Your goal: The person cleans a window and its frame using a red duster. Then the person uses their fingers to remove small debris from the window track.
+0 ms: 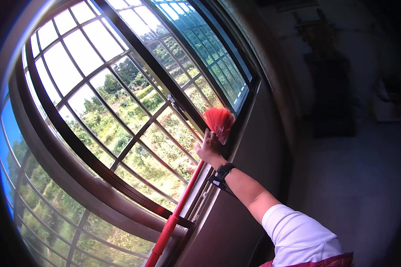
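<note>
My right hand [209, 149] reaches up from the lower right to the window's lower frame, its fingers closed round a red broom where the pole meets the head. The fan of red bristles [219, 120] shows just beyond my fingers, against the frame. From under the hand the red pole [169, 229] slants down to the lower edge, with a thicker sleeve partway along. A black band [225, 170] circles my right wrist, with a small dark device [216, 181] beside it. My left hand does not show.
The sliding window [178, 100] has dark frames and metal bars [138, 133]; greenery lies outside. A blue-tinted pane [223, 66] is at the upper right. The sill track [200, 202] runs beside the pole. Dark furniture [327, 89] stands across the dim room.
</note>
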Available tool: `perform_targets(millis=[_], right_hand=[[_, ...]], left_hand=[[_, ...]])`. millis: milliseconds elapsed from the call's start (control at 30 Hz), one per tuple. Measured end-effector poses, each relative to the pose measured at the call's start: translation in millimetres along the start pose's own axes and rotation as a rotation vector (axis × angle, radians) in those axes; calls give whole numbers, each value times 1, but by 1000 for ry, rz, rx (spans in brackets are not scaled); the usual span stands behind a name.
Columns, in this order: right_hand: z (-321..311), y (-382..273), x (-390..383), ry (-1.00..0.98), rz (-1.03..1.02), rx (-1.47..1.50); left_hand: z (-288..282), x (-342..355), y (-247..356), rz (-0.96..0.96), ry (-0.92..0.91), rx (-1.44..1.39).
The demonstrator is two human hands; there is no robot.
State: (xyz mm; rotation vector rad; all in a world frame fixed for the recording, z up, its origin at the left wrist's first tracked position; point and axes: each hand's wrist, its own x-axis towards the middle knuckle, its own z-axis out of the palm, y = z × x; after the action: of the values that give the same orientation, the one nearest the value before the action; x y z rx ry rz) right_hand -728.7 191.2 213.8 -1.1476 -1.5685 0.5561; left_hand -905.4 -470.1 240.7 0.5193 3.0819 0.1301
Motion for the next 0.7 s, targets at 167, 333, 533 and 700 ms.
perform_targets(millis=[167,333,533,700], right_hand=[[8,0,7,159,-47,19],[16,24,44,325,-51,-67],[4,13,11,229,-116,-54],[-10,1,-31,80,-254,25]], left_hand=[[-29,-113,81,318,664,611],[-32,-116,84,429,707,518],[-45,-114,51,339,744,680],[-70,-112,60,393,789,685]])
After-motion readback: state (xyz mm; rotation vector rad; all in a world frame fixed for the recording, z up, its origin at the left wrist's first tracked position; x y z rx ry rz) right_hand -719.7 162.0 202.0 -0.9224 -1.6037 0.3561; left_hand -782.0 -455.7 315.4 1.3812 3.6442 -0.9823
